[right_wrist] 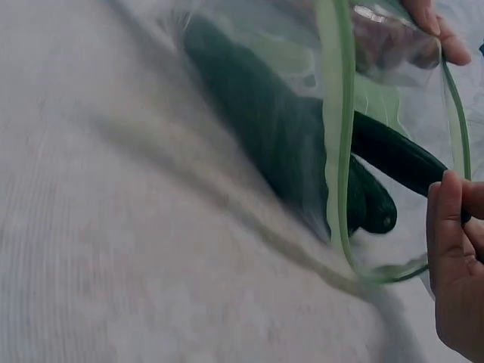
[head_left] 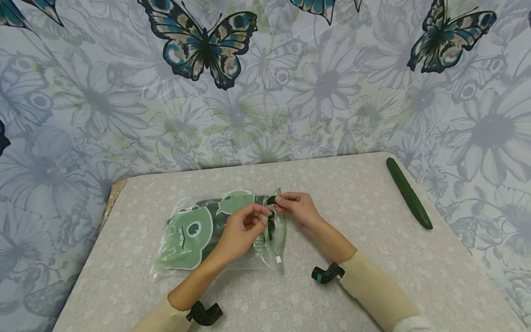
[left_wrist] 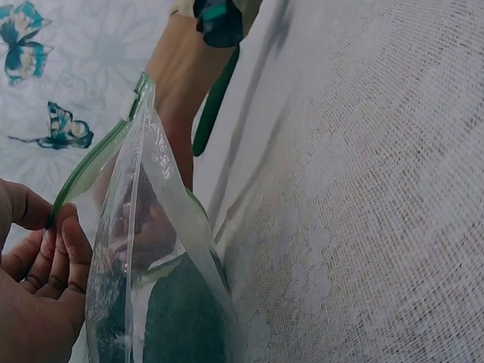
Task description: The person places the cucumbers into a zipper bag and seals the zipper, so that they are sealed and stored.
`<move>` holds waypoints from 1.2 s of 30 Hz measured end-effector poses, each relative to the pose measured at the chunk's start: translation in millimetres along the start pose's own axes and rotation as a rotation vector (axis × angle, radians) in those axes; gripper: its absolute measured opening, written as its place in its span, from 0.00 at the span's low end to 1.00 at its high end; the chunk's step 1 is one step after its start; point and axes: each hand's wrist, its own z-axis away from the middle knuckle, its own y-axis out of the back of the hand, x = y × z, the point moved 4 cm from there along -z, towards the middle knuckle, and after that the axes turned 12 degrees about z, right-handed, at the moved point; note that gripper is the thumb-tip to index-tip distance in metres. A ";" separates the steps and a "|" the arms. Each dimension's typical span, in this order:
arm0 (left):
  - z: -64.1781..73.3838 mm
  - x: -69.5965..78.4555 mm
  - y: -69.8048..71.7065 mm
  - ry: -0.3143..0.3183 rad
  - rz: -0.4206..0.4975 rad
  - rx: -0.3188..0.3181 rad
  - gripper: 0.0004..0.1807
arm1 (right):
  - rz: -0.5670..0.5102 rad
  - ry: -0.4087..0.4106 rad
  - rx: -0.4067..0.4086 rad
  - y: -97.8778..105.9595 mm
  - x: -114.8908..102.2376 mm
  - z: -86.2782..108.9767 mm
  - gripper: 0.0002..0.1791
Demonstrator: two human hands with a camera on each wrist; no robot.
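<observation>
A clear zip bag (head_left: 182, 251) with green cartoon shapes lies on the table, its mouth facing right and held apart. Several dark green cucumbers (right_wrist: 257, 113) are inside it. My left hand (head_left: 240, 233) pinches the green zip edge (left_wrist: 87, 160) between thumb and fingers. At the mouth, my right hand (head_left: 300, 210) grips the end of one cucumber (right_wrist: 401, 155), most of which is inside the bag. The ends of other cucumbers show in the opening just below it. A white slider (head_left: 278, 259) sits at the zip's near end.
Another cucumber (head_left: 408, 193) lies alone near the table's right edge. A pale patterned cloth covers the table (head_left: 332, 304). Behind it hangs a fabric backdrop (head_left: 327, 87) with flowers and butterflies.
</observation>
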 end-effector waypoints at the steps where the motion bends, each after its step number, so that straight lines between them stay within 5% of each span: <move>1: -0.1 0.3 0.0 0.000 0.001 0.001 0.13 | -0.035 -0.023 0.009 -2.0 0.0 -0.9 0.19; 7: -0.4 0.2 0.3 0.002 0.006 0.000 0.12 | -0.219 -0.102 0.012 -13.0 1.9 -5.1 0.16; 10: -0.1 0.3 0.6 0.003 0.008 -0.001 0.12 | -0.225 -0.083 0.007 -16.0 3.6 -6.4 0.16; 22: 3.4 0.8 2.8 0.032 0.013 0.009 0.14 | 0.446 0.121 -0.101 6.6 -10.4 10.0 0.22; 29: 2.8 -1.5 1.6 0.037 0.014 0.011 0.15 | 0.543 0.158 -0.103 34.6 -18.4 30.2 0.20; 36: 3.8 -4.1 0.0 0.040 0.011 -0.004 0.15 | 0.644 0.164 -0.070 88.7 -17.4 55.3 0.22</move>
